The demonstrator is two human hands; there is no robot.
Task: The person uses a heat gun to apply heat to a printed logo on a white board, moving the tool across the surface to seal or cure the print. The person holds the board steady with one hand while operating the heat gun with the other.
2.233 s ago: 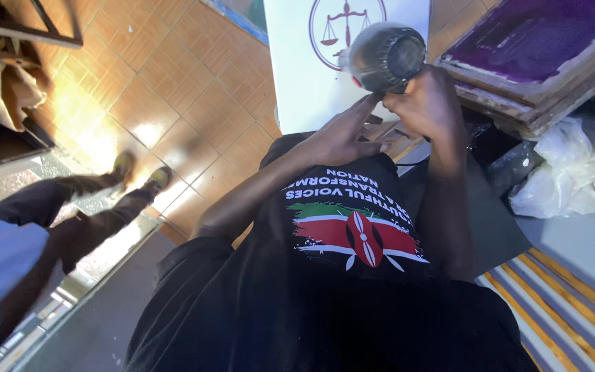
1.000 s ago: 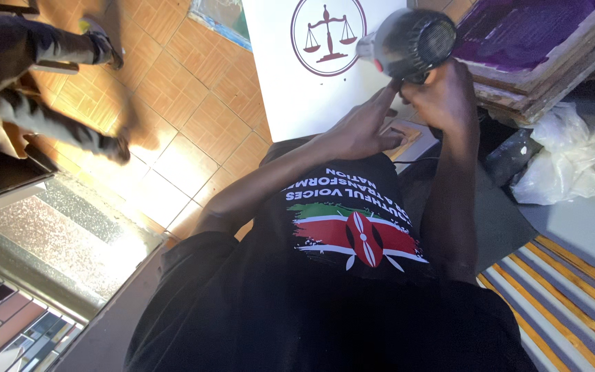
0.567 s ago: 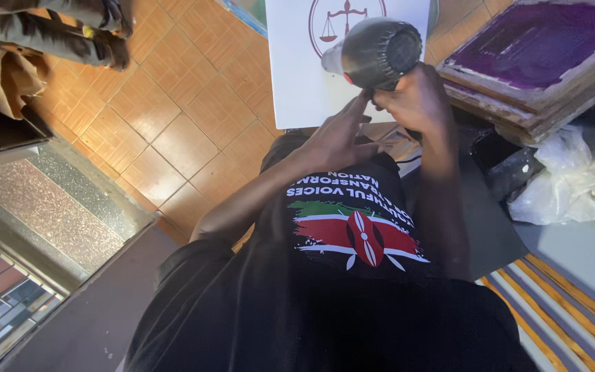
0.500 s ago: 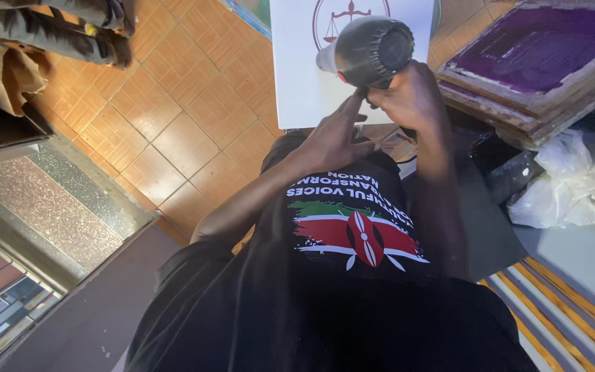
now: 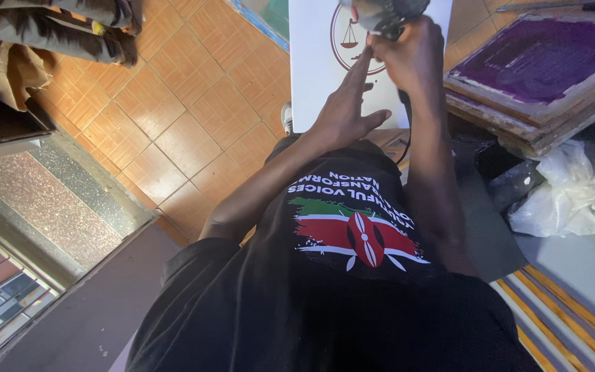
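Both hands work near the top of the view, over a white printed sheet [image 5: 325, 76] that carries a round emblem of scales. The right hand [image 5: 411, 58] is closed around the grip of a dark hair dryer [image 5: 383, 12], whose body is partly cut off by the frame edge; it seems held close above the sheet so that the air meets the print. The left hand [image 5: 346, 110] is open, fingers straight and spread, laid flat against the sheet just below the emblem, probably to keep the sheet from lifting or sliding under the air stream. A cord [image 5: 408, 131] hangs down from the dryer along the right forearm. Below the arms is the person's black T-shirt [image 5: 352, 227] with a flag design. To the right, stacked wooden printing frames [image 5: 531, 83] with purple mesh lie within easy reach, a crumpled plastic bag [image 5: 566, 196] beside them on the bench [image 5: 587, 269]. Orange floor tiles [image 5: 187, 117] spread to the left
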